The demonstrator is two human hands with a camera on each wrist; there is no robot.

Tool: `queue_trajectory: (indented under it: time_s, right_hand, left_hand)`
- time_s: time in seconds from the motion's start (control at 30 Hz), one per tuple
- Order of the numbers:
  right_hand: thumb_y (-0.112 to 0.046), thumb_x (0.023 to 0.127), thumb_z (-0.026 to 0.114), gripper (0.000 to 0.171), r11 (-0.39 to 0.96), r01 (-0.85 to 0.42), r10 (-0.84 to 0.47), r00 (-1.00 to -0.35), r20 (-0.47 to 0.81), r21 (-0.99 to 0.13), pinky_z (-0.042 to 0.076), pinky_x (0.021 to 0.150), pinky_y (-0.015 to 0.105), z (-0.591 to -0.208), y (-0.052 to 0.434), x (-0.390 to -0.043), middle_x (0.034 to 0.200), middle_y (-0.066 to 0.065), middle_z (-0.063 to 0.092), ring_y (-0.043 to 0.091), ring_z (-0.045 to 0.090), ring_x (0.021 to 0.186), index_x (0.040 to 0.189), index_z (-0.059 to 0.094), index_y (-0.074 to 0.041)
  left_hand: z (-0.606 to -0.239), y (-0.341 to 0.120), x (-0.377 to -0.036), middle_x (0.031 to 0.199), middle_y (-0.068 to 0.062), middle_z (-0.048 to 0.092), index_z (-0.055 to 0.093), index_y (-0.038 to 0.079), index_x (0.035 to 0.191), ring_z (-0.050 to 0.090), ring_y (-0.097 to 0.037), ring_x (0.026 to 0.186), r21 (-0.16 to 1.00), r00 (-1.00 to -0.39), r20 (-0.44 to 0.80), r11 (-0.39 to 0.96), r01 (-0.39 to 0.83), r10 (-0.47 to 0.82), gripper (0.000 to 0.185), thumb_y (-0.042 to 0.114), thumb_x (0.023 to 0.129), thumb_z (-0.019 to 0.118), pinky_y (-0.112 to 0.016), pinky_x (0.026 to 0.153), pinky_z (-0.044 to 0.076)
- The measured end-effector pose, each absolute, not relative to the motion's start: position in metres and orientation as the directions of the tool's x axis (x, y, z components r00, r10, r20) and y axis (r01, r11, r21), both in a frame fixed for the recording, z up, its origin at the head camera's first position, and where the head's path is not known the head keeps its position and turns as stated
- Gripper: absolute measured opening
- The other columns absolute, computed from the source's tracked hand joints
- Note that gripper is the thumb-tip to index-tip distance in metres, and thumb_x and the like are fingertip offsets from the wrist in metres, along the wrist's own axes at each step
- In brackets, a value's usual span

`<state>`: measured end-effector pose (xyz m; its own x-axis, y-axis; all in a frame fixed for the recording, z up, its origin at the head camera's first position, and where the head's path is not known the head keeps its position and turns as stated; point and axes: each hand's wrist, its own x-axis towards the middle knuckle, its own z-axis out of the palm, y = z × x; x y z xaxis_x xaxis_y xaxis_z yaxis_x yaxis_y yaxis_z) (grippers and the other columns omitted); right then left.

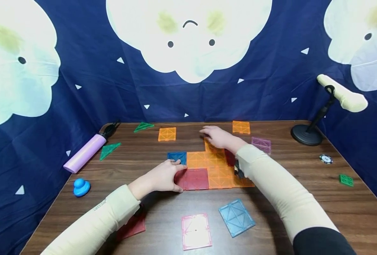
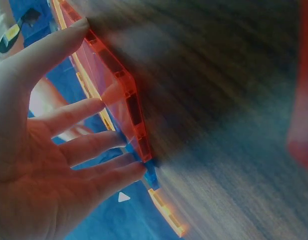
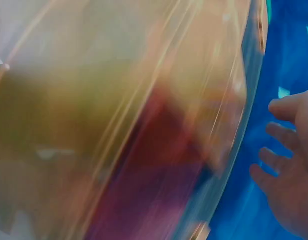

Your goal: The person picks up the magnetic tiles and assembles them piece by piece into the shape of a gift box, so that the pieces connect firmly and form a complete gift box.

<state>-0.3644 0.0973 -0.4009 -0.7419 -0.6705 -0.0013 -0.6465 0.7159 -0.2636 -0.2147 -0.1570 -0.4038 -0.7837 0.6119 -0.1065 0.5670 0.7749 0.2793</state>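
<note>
A flat patchwork of translucent magnetic tiles lies mid-table. It has red tiles (image 1: 197, 179) at the front left, orange tiles (image 1: 218, 176) to their right and a blue tile (image 1: 176, 156) at the back left. My left hand (image 1: 163, 177) rests at the patch's left end; in the left wrist view, the thumb and extended fingers touch the edges of a red tile (image 2: 119, 107). My right hand (image 1: 219, 136) hovers over the rear orange tile (image 1: 209, 145), its loosely spread fingers holding nothing in the right wrist view. My right arm hides part of a dark red tile (image 1: 229, 158).
A pink tile (image 1: 196, 232) and a blue-grey tile (image 1: 237, 217) lie in front. Behind are orange squares (image 1: 167, 134), green triangles (image 1: 110, 151) and a purple tile (image 1: 261, 145). A lilac pump (image 1: 84, 154) and blue knob (image 1: 81, 187) lie left; a black stand (image 1: 307, 135) stands right.
</note>
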Motion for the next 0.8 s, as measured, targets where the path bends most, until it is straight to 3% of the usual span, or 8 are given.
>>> queue_trajectory:
  time_s: [0.3, 0.57, 0.8]
  right_hand:
    - [-0.004, 0.108, 0.040, 0.051, 0.677, -0.702, -0.734, -0.665, -0.134, -0.221, 0.022, 0.121, 0.042, -0.398, 0.025, -0.355, 0.165, 0.012, 0.028, 0.030, 0.026, 0.151, 0.158, 0.038, -0.012]
    - [0.000, 0.109, 0.036, 0.055, 0.703, -0.685, -0.711, -0.676, -0.192, -0.191, 0.019, 0.122, 0.039, -0.404, 0.000, -0.356, 0.167, 0.004, 0.025, 0.025, 0.022, 0.153, 0.161, 0.033, -0.016]
    - [0.002, 0.106, 0.041, 0.059, 0.730, -0.677, -0.678, -0.698, -0.231, -0.096, 0.029, 0.119, 0.040, -0.405, 0.000, -0.356, 0.165, 0.000, 0.030, 0.023, 0.024, 0.151, 0.160, 0.037, -0.024]
  left_hand:
    - [-0.405, -0.154, -0.214, 0.144, -0.030, 0.052, 0.061, 0.003, 0.139, 0.046, -0.050, 0.135, 0.303, -0.781, -0.101, 0.767, 0.566, 0.616, 0.076, 0.039, 0.078, 0.087, -0.058, 0.110, 0.038]
    - [-0.403, -0.156, -0.215, 0.144, -0.029, 0.052, 0.061, 0.004, 0.139, 0.046, -0.049, 0.135, 0.302, -0.780, -0.105, 0.767, 0.567, 0.617, 0.075, 0.039, 0.078, 0.087, -0.058, 0.111, 0.037]
    - [-0.402, -0.157, -0.216, 0.143, -0.028, 0.053, 0.062, 0.004, 0.139, 0.047, -0.048, 0.134, 0.292, -0.781, -0.111, 0.771, 0.565, 0.614, 0.076, 0.040, 0.077, 0.088, -0.057, 0.110, 0.039]
